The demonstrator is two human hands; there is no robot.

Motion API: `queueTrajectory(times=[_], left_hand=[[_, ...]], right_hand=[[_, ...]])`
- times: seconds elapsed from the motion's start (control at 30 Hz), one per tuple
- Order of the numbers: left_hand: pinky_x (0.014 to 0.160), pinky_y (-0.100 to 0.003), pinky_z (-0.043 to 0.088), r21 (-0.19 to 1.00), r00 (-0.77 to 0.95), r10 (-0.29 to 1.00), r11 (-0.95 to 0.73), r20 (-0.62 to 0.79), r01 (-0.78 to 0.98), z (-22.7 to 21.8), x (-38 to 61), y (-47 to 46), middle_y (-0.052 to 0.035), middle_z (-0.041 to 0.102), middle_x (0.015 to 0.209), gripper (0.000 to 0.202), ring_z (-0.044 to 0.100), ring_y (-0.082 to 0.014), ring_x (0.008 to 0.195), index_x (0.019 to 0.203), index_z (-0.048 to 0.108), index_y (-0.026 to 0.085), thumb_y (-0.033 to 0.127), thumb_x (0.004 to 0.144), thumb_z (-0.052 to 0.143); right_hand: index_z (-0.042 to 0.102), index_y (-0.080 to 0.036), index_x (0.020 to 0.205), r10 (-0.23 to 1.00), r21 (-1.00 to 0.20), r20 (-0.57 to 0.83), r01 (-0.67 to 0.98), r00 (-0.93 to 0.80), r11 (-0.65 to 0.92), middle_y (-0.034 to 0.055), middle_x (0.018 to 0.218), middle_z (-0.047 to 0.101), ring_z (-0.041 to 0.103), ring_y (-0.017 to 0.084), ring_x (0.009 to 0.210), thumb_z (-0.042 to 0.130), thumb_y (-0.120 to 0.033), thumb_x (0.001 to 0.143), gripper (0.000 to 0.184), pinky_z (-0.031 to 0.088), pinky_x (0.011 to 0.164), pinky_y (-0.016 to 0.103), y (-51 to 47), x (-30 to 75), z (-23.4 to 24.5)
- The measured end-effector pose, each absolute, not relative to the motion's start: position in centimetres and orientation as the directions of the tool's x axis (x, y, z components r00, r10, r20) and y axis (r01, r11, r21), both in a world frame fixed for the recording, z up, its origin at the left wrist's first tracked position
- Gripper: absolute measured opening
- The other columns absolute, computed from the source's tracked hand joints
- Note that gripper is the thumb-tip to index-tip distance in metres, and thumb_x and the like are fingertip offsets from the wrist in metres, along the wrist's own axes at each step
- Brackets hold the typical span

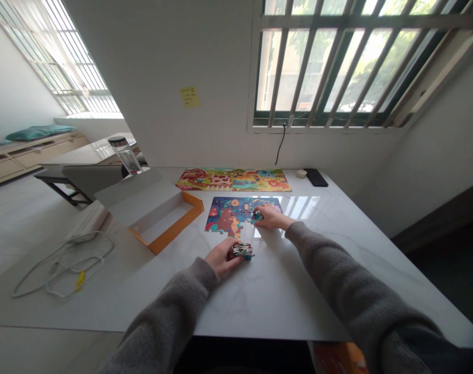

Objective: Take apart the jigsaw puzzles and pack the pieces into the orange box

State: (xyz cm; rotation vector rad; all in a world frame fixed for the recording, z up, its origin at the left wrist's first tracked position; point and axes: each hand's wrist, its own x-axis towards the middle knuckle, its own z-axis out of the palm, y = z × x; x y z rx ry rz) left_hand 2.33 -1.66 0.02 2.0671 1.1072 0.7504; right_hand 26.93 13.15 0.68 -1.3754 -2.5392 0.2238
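A partly joined jigsaw puzzle (pixel 223 214) in dark blue and brown lies on the white marbled table. My right hand (pixel 270 216) is at its right part, fingers closed on a teal puzzle piece (pixel 256 215) at the puzzle's lower edge. Whether that piece is seated cannot be made out. Closer to me, my left hand (pixel 223 256) grips a stack of puzzle pieces (pixel 242 250), their edges facing up, just below the puzzle. My right hand hides some of the puzzle's right side.
Behind the puzzle lies a long, bright farm-animal picture (pixel 232 180). An open orange-edged box (pixel 168 223) sits left, near a white cable (pixel 65 270) with a yellow tag (pixel 80 280). A black phone (pixel 316 177) and small white round object (pixel 301 173) lie back right.
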Motion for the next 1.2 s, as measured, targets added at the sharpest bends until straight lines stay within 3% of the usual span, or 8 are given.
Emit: queueTrajectory(times=[0.17, 0.23, 0.33, 0.43, 0.67, 0.87, 1.0, 1.2], left_hand=[[0.074, -0.029, 0.048, 0.781, 0.464, 0.868, -0.41, 0.176, 0.471, -0.1, 2.3, -1.6, -0.0037, 0.062, 0.094, 0.033, 0.058, -0.0174, 0.08, 0.112, 0.059, 0.017, 0.03, 0.082, 0.067], [0.075, -0.03, 0.049, 0.792, 0.455, 0.873, -0.398, 0.173, 0.463, -0.2, 2.3, -1.6, -0.004, 0.063, 0.095, 0.037, 0.059, -0.0178, 0.08, 0.113, 0.058, 0.017, 0.031, 0.081, 0.068], [0.076, -0.031, 0.051, 0.819, 0.437, 0.885, -0.365, 0.158, 0.442, -0.4, 2.3, -1.5, -0.0051, 0.065, 0.098, 0.041, 0.061, -0.018, 0.081, 0.117, 0.056, 0.016, 0.03, 0.08, 0.069], [0.079, -0.032, 0.052, 0.835, 0.435, 0.888, -0.348, 0.148, 0.426, -0.5, 2.3, -1.4, -0.0065, 0.066, 0.101, 0.043, 0.063, -0.0193, 0.084, 0.117, 0.055, 0.015, 0.028, 0.079, 0.07], [0.087, -0.036, 0.052, 0.817, 0.494, 0.847, -0.419, 0.195, 0.396, -0.4, 1.8, -1.2, -0.0076, 0.063, 0.111, 0.062, 0.063, -0.023, 0.096, 0.126, 0.051, 0.017, 0.022, 0.069, 0.075], [0.082, -0.033, 0.052, 0.824, 0.46, 0.871, -0.382, 0.171, 0.418, -0.2, 2.1, -1.4, -0.0067, 0.065, 0.104, 0.049, 0.063, -0.0215, 0.09, 0.118, 0.054, 0.015, 0.03, 0.075, 0.073], [0.079, -0.032, 0.052, 0.834, 0.469, 0.867, -0.377, 0.165, 0.403, -0.4, 2.3, -1.5, -0.0067, 0.065, 0.103, 0.044, 0.063, -0.0199, 0.088, 0.117, 0.054, 0.015, 0.024, 0.077, 0.069], [0.076, -0.031, 0.053, 0.849, 0.465, 0.875, -0.345, 0.136, 0.401, -0.1, 2.6, -1.8, -0.0061, 0.066, 0.098, 0.04, 0.064, -0.0182, 0.082, 0.113, 0.054, 0.016, 0.023, 0.077, 0.068]], right_hand=[[0.063, -0.017, 0.103, 0.839, -0.343, 0.209, 0.766, -0.502, 0.544, 0.0083, 0.101, 0.056, 0.056, 0.019, 0.087, 0.069, -0.021, 0.08, 0.024, 0.046, 0.079, 0.031, 11.5, 26.5, 1.8], [0.061, -0.017, 0.099, 0.851, -0.525, 0.236, 0.676, -0.468, 0.517, 0.0035, 0.089, 0.056, 0.055, 0.015, 0.075, 0.057, -0.02, 0.087, 0.013, 0.046, 0.071, 0.029, 10.1, 26.6, 2.5], [0.056, -0.018, 0.103, 0.887, -0.834, 0.181, 0.411, -0.425, 0.368, -0.0046, 0.067, 0.047, 0.048, 0.011, 0.055, 0.05, -0.029, 0.092, 0.016, 0.041, 0.054, 0.025, 6.7, 26.7, 3.7], [0.055, -0.02, 0.107, 0.836, -0.927, 0.123, 0.238, -0.534, 0.289, -0.006, 0.063, 0.045, 0.047, 0.011, 0.051, 0.052, -0.036, 0.092, 0.022, 0.04, 0.048, 0.023, 2.7, 26.2, 4.9], [0.064, -0.026, 0.099, 0.73, -0.651, 0.293, 0.43, -0.618, 0.626, 0.0019, 0.089, 0.049, 0.052, 0.014, 0.071, 0.056, -0.016, 0.089, 0.017, 0.047, 0.068, 0.028, -1.8, 24.0, 3.9], [0.055, -0.026, 0.107, 0.707, -0.586, 0.296, 0.462, -0.642, 0.666, 0.0031, 0.096, 0.054, 0.055, 0.016, 0.076, 0.055, -0.02, 0.092, 0.017, 0.046, 0.07, 0.028, -2.3, 23.3, 2.7], [0.052, -0.022, 0.117, 0.785, -0.579, 0.358, 0.539, -0.506, 0.612, 0.0002, 0.079, 0.056, 0.051, 0.015, 0.065, 0.05, -0.025, 0.096, 0.022, 0.045, 0.065, 0.027, 1.0, 25.4, 2.1], [0.065, -0.017, 0.103, 0.73, -0.161, 0.353, 0.73, -0.586, 0.664, 0.0122, 0.104, 0.064, 0.055, 0.025, 0.101, 0.051, -0.02, 0.094, 0.018, 0.045, 0.091, 0.038, 10.0, 30.6, 1.3]])
